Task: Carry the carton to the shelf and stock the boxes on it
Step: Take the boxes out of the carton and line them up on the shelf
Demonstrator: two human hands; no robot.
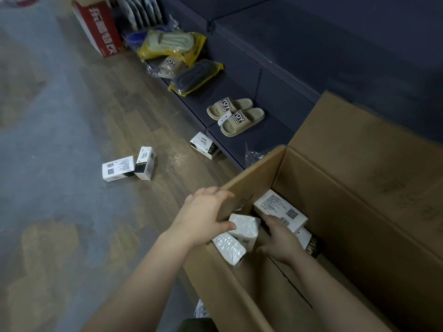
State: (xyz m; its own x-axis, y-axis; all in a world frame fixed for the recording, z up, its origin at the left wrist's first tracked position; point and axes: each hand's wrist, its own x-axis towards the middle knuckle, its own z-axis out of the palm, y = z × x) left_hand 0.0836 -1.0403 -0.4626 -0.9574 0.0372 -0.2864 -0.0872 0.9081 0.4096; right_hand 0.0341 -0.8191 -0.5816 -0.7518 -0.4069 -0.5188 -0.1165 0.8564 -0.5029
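A large open brown carton stands on the floor beside the low dark shelf. Several white boxes lie inside it. My left hand grips the carton's near-left wall at its rim, thumb inside against a white box. My right hand reaches down into the carton, fingers on a white box with a QR label; whether it grips the box is unclear. Another white box lies below my left thumb.
Two white boxes lie on the wooden floor to the left, a third against the shelf base. Beige slippers and bagged slippers sit on the shelf. A red carton stands far back.
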